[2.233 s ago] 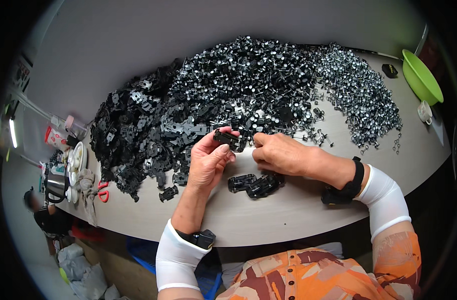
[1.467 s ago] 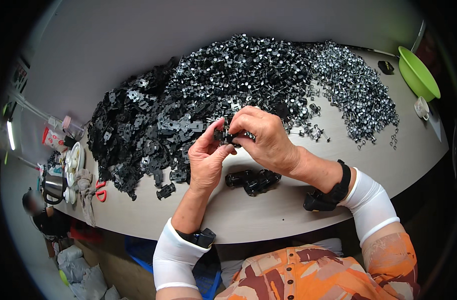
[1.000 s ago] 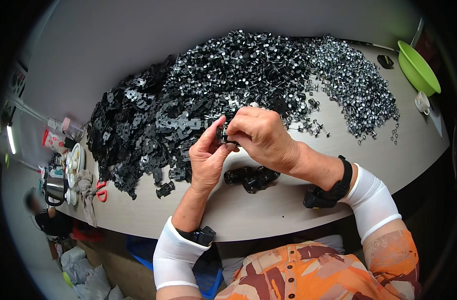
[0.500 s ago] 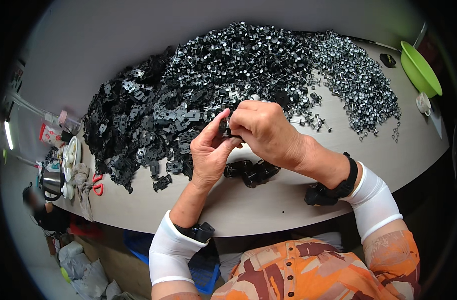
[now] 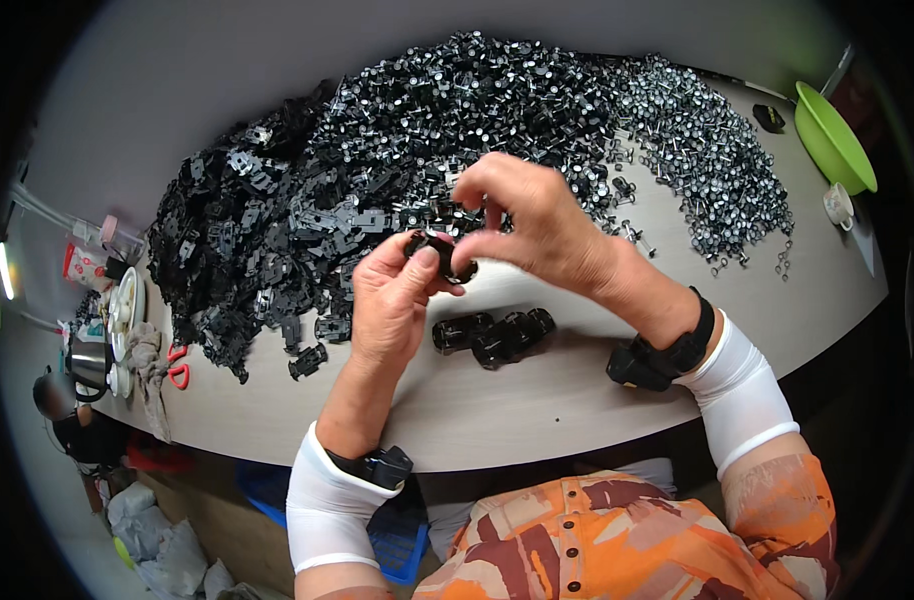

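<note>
My left hand (image 5: 389,312) grips a small black plastic toy-car chassis (image 5: 443,256) between thumb and fingers, with a wheel at its near right end. My right hand (image 5: 545,218) is just right of it, thumb and fingers spread apart with nothing visible between them. The right thumb is close to the chassis; whether it touches I cannot tell. Below the hands, dark wheeled chassis (image 5: 513,338) lie close together on the table. Beyond the hands rises a big heap of small black wheels with shiny silver faces (image 5: 467,110).
Flat black chassis parts (image 5: 242,235) are heaped on the left, silver-headed wheel-and-axle pieces (image 5: 732,175) on the right. A green basin (image 5: 835,140) and a white cup (image 5: 838,207) stand far right. Red-handled scissors (image 5: 179,368), a cloth (image 5: 149,370) and a metal kettle (image 5: 90,365) are left. Another person (image 5: 82,430) is beyond.
My right hand has let go of the chassis and opened, lifting slightly away to the right. My left hand still holds the chassis, now more in sight.
</note>
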Available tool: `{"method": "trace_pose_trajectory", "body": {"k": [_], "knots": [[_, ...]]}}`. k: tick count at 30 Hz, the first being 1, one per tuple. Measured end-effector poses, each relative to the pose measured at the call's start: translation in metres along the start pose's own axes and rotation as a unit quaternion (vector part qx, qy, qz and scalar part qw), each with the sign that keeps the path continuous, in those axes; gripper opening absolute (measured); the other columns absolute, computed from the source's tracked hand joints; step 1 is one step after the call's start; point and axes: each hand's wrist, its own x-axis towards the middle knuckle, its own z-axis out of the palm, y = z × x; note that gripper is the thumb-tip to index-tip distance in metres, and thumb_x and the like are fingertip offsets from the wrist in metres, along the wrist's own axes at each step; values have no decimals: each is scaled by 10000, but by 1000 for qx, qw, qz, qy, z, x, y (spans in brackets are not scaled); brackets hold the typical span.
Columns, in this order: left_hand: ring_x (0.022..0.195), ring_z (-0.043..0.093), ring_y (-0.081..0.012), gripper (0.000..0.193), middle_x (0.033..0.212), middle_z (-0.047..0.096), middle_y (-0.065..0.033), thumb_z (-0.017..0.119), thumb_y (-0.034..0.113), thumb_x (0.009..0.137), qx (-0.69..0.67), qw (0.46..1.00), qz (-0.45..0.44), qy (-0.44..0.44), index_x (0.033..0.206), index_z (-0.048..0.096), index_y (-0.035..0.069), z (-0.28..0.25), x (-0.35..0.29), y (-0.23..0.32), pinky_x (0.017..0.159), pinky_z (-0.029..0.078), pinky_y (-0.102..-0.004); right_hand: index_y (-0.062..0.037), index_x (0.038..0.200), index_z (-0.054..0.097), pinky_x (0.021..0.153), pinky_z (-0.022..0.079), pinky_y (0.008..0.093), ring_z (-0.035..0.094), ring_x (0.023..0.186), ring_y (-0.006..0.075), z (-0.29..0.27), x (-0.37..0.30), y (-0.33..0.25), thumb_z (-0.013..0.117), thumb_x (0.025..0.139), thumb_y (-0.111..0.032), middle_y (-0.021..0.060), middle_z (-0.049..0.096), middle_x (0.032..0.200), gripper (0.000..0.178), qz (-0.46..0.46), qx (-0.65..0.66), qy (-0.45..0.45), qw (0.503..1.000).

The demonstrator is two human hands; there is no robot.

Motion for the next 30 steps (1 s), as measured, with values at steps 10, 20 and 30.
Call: {"method": "trace_pose_trajectory", "body": {"k": [10,20,30], "knots": [[804,637,-144,318,961,635,-100,606,181,884,145,989,1,-2,1114,573,-36,-6,8,12,576,562,-245,15,807,569,481,479,208,584,571,78,6,-8,5,631,789,-6,47,608,673,68,272,199,-112,935],[718,557,-280,278,664,561,-100,786,238,590,808,583,14,-84,671,641,14,-12,-12,46,631,453,-385,33,896,665,602,505,292,632,630,161,-8,-17,28,628,775,-52,107,664,715,152,148,23,-207,967],[761,563,-342,224,740,581,-132,707,107,655,784,618,-5,52,699,520,-8,-10,-10,24,654,461,-406,44,887,653,537,487,266,588,563,121,-28,-6,25,646,782,-62,115,660,718,149,202,50,-146,967]]}}
